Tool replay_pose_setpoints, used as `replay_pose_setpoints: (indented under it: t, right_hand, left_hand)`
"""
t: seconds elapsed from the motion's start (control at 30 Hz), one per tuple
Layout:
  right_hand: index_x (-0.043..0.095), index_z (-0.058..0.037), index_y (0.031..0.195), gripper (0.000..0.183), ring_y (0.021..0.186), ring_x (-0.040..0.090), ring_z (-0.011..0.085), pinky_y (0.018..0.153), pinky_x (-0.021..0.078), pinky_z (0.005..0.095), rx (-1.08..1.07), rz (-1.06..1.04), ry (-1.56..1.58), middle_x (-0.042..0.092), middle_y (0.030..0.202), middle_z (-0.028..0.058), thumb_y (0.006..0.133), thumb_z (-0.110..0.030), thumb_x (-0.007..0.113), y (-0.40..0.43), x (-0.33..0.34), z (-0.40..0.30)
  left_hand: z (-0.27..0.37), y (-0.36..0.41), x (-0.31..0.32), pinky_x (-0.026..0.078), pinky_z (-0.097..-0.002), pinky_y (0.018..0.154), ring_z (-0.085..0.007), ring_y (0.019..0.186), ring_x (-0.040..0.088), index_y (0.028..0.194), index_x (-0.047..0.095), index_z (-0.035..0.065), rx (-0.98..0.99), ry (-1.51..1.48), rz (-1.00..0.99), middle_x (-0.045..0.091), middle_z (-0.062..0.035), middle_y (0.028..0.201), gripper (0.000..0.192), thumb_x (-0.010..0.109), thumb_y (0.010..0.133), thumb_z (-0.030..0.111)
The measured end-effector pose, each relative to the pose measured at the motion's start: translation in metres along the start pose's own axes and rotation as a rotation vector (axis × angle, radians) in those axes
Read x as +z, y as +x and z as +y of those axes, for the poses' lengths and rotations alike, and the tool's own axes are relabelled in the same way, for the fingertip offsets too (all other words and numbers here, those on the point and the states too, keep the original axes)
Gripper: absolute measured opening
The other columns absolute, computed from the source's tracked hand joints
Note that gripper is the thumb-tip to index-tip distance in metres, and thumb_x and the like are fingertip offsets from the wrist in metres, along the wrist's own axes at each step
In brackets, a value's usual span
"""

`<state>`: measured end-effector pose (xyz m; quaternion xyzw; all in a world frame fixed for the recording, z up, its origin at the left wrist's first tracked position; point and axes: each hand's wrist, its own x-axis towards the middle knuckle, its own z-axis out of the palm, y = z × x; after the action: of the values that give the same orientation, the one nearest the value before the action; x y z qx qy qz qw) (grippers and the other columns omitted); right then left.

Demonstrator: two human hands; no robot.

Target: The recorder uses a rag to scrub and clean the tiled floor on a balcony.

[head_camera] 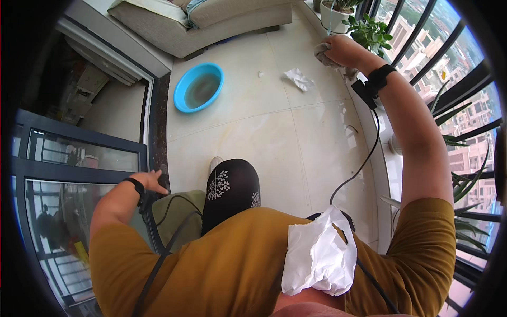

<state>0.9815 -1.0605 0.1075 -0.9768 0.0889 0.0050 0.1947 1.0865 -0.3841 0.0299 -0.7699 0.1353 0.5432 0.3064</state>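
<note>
My right hand [344,50] grips a greyish rag [324,54] at the window ledge, just below a white flowerpot [335,19] and a small jade-like plant [370,33]. Part of the rag hangs beneath my wrist. Away to the left, my left hand [151,181] has its fingers spread and holds nothing. It is beside the dark frame of a glass door [85,170], close to the dark stone sill; whether it touches the frame I cannot tell. On the tiled floor stands a blue plastic basin [217,93] with murky water [202,90] in it.
Crumpled white paper [300,79] and a small scrap [260,74] lie on the floor. A beige sofa [237,23] stands at the far end. Dark window bars [439,43] and spiky potted plants [471,186] line the right side. A black cable [358,170] hangs from my right wrist.
</note>
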Motion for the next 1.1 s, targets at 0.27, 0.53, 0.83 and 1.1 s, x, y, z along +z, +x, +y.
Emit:
replay_pose_setpoints:
  t: [0.27,0.53,0.83,1.1]
  right_hand:
    - [0.065,-0.0041,0.121,0.039,0.098,0.069,0.0305,0.090,0.0527,0.0371,0.051,0.068,0.058,0.071,0.106,0.0188,0.085,-0.014,0.058,-0.058,0.036,0.028]
    - [0.066,-0.0012,0.118,0.037,0.092,0.070,0.0319,0.087,0.0543,0.0376,0.093,0.042,0.039,0.072,0.100,0.0201,0.084,-0.016,0.058,-0.038,0.093,0.055]
    - [0.067,0.0035,0.112,0.035,0.080,0.071,0.0258,0.074,0.0572,0.0355,0.373,-0.400,0.386,0.073,0.093,0.0173,0.083,-0.014,0.059,-0.056,0.177,0.073]
    - [0.070,-0.0021,0.102,0.026,0.077,0.069,0.0200,0.069,0.0567,0.0340,0.590,-0.788,0.935,0.073,0.091,0.0110,0.081,-0.012,0.057,-0.193,0.304,0.098]
  left_hand:
    - [0.027,0.074,0.231,0.023,-0.0515,0.119,-0.0407,0.150,0.016,0.157,-0.006,0.0037,0.119,-0.435,0.075,0.001,-0.0210,0.164,0.142,0.071,0.064,0.078]
    - [0.038,0.067,0.230,0.025,-0.0503,0.118,-0.0395,0.149,0.020,0.157,0.000,0.0035,0.141,-0.561,0.039,0.007,-0.0204,0.163,0.130,0.070,0.069,0.070]
    - [0.043,0.040,0.220,0.028,-0.0489,0.116,-0.0381,0.147,0.024,0.156,0.006,0.0032,0.116,-0.670,-0.051,0.013,-0.0197,0.162,0.117,0.068,0.076,0.061]
    - [0.039,0.016,0.134,0.031,-0.0477,0.115,-0.0368,0.146,0.027,0.156,0.012,0.0029,0.062,-0.657,-0.107,0.019,-0.0190,0.160,0.105,0.067,0.081,0.053]
